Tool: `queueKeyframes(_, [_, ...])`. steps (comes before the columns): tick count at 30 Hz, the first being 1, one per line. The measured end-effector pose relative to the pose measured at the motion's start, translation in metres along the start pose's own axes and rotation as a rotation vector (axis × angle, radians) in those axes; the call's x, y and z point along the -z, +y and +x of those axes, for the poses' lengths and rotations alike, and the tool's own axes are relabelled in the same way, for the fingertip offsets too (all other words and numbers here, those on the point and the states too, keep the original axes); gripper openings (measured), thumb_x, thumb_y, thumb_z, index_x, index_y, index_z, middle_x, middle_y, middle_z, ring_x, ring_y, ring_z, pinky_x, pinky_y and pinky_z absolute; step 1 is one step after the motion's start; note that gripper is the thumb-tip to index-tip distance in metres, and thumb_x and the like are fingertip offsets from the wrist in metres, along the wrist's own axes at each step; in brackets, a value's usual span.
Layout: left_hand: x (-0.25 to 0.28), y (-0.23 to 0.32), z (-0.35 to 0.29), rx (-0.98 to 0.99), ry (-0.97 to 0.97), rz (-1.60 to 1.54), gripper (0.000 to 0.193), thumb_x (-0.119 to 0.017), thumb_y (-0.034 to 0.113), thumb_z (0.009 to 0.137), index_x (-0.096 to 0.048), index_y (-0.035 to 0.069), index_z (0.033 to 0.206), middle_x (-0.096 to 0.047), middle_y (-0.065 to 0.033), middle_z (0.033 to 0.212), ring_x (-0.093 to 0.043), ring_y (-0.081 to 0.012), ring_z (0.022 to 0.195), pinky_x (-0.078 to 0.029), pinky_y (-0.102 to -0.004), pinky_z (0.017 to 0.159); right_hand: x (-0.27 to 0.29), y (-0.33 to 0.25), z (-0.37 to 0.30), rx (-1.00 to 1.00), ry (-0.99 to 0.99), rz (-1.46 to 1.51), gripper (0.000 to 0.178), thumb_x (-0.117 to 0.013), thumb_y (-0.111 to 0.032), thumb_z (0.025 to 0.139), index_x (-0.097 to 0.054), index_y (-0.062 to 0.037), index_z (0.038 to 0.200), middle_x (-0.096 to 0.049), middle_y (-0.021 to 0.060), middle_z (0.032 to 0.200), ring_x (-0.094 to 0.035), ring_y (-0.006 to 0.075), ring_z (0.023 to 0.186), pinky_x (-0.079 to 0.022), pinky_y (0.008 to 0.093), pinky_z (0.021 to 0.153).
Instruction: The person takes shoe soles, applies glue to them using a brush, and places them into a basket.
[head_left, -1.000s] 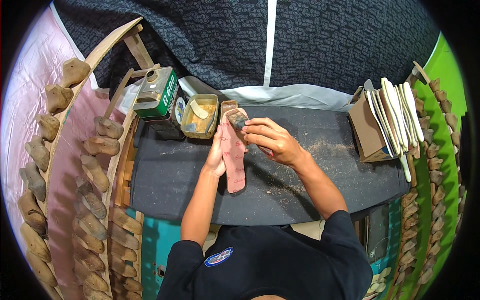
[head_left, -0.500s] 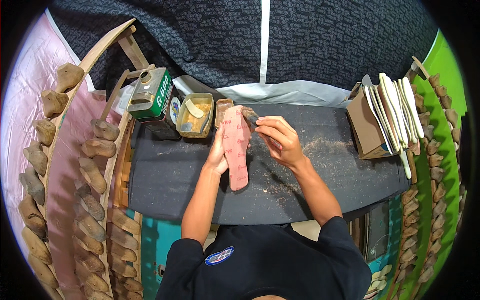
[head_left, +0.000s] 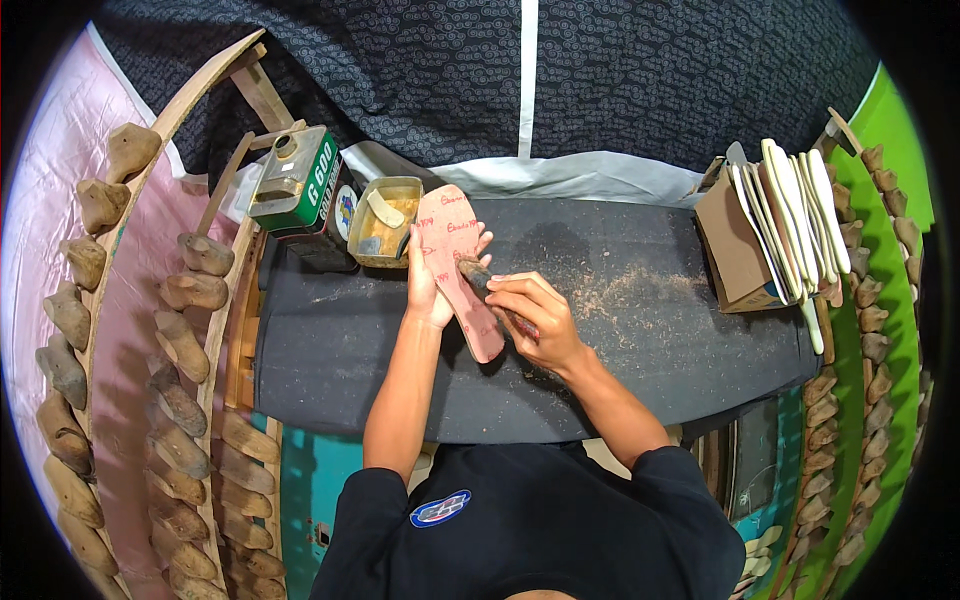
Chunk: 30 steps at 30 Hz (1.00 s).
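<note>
A pink shoe insole (head_left: 450, 230) with red markings lies tilted over the dark worktable, its narrower end toward me. My left hand (head_left: 428, 290) grips it from beneath, thumb along the left edge and fingertips showing past the right edge. In my right hand (head_left: 535, 318) is a short dark brush (head_left: 474, 277), pinched between the fingers. Its brownish tip meets the insole's right edge near the middle. My right fingers cover most of the brush's handle.
Left of the insole stand a shallow yellowish tub (head_left: 385, 250) with scraps inside and a green-and-black metal can (head_left: 300, 195). A cardboard box (head_left: 738, 245) of pale soles is at the right. Wood shavings (head_left: 640, 290) dot the table (head_left: 340, 370). Racks of wooden shoe lasts (head_left: 180, 345) flank both sides.
The insole has shifted up and left, and its near end has swung right. My right hand has brought the brush down from the insole's far end to its middle.
</note>
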<state>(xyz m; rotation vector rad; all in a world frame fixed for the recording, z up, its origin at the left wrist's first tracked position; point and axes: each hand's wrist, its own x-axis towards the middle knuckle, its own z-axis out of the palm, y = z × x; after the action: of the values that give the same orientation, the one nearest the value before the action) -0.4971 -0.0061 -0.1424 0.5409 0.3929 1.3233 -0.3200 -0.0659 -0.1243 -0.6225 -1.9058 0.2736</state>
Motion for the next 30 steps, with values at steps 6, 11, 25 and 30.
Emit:
queueKeyframes(6, [0.010, 0.006, 0.003, -0.014, -0.039, -0.135, 0.079, -0.031, 0.065, 0.097, -0.040, -0.001, 0.140, -0.057, -0.0214, 0.125, -0.062, -0.0327, 0.105, -0.054, -0.0439, 0.089, 0.007, -0.014, -0.012, -0.027, -0.073, 0.062, 0.031, -0.073, 0.008, 0.068, -0.068, -0.0015, 0.098, -0.067, 0.0118, 0.105, -0.065, 0.0302, 0.099, -0.054, 0.0369, 0.082])
queueKeyframes(11, [0.006, 0.019, 0.006, 0.003, -0.170, -0.519, 0.079, -0.036, 0.063, 0.096, -0.040, -0.004, 0.138, -0.055, -0.0208, 0.122, -0.057, -0.0290, 0.093, -0.052, -0.0389, 0.075, 0.009, -0.022, -0.045, -0.014, -0.116, 0.115, 0.025, -0.074, 0.005, 0.075, -0.067, -0.0005, 0.098, -0.068, 0.0117, 0.104, -0.065, 0.0294, 0.098, -0.054, 0.0364, 0.082])
queueKeyframes(25, [-0.006, 0.010, 0.004, 0.123, -0.144, -0.019, 0.080, -0.023, 0.068, 0.096, -0.041, 0.005, 0.142, -0.058, -0.0189, 0.128, -0.064, -0.0296, 0.103, -0.056, -0.0464, 0.085, 0.062, -0.009, 0.011, -0.132, 0.250, 0.129, 0.017, -0.066, 0.010, 0.081, -0.068, 0.0026, 0.097, -0.069, 0.0156, 0.103, -0.067, 0.0244, 0.096, -0.055, 0.0301, 0.079])
queueKeyframes(30, [-0.020, -0.007, 0.003, 0.178, -0.223, 0.030, 0.071, -0.024, 0.061, 0.099, -0.044, 0.007, 0.140, -0.059, -0.0165, 0.127, -0.063, -0.0289, 0.105, -0.055, -0.0464, 0.087, 0.051, 0.004, 0.060, 0.056, 0.187, -0.080, 0.021, -0.069, 0.007, 0.078, -0.068, -0.0002, 0.097, -0.069, 0.0139, 0.102, -0.067, 0.0291, 0.094, -0.054, 0.0354, 0.081])
